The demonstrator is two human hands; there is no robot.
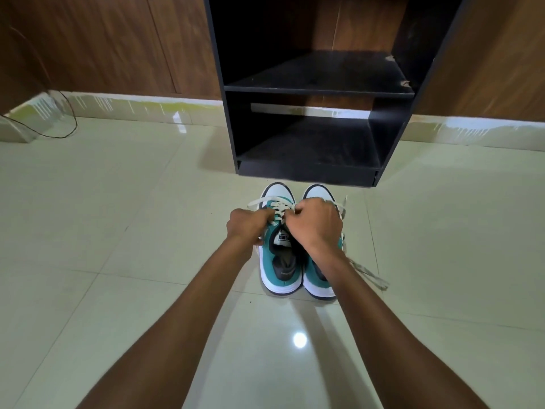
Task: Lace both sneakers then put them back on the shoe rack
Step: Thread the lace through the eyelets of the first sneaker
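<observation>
Two teal and white sneakers stand side by side on the tiled floor, toes toward the black shoe rack (320, 91). Over the left sneaker (278, 261) my left hand (249, 224) pinches its white lace (265, 200) at the eyelets. My right hand (314, 224) grips the lace's other strand above the tongue. The right sneaker (320, 286) is partly hidden under my right hand and forearm. Its loose lace (370, 274) trails over the floor to the right.
The rack stands against a wooden wall, with two open shelves. A thin dark cable (66, 125) loops over the floor at the far left by the skirting. Glossy cream floor tiles (118, 231) surround the shoes on all sides.
</observation>
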